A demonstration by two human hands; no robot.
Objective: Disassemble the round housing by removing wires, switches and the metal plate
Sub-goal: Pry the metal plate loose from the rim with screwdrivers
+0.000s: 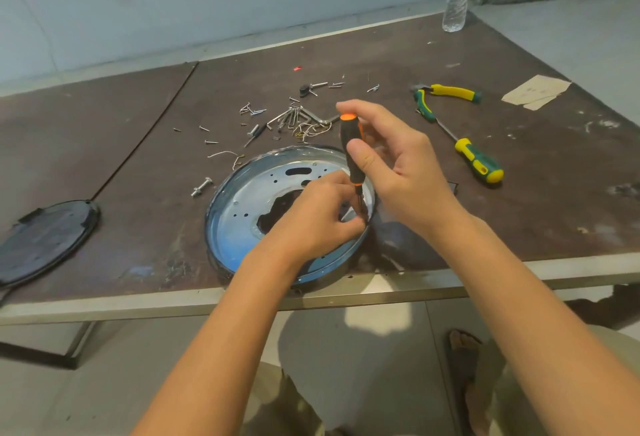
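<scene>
The silver metal plate (249,200) was not yet freed from the round dark housing (212,214) under the left hand (318,217), which was pinched on the tip of a black-and-orange screwdriver (349,145) gripped by the right hand (398,162), with loose screws (252,111) strewn beyond.

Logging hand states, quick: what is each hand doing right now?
Left hand: fingers curled by the screwdriver tip inside the round housing; grip cannot be told.
Right hand: grips the screwdriver handle.

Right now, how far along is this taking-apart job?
Partly done: loose screws and wire bits lie on the table; a black cover lies aside. In hand: the right hand grips a screwdriver, tip down by the rim of the round housing, beside the left hand. Left: the metal plate still sits inside it.
</scene>
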